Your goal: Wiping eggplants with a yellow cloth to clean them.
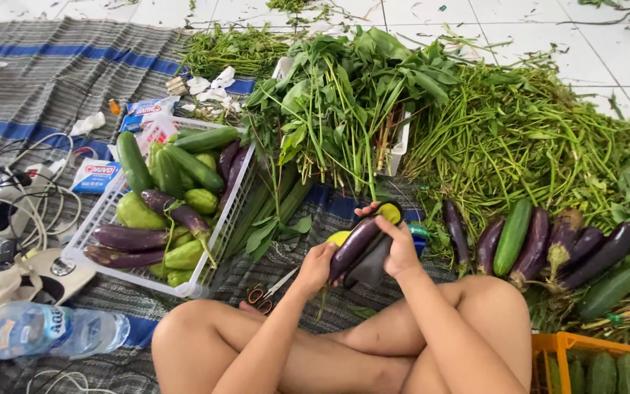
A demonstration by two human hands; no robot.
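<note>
Head view: the eggplant (354, 246), long, glossy and dark purple, lies slanted over the person's crossed legs, stem end low toward the left hand (315, 267), tip up-right. Both the left hand and the right hand (399, 248) grasp it, above a striped mat (52, 73).

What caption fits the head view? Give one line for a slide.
Both hands, left hand and right hand, hold a purple eggplant beside a white basket of vegetables.

Both hands (359, 255) around purple eggplant (354, 246), perhaps two.
</note>
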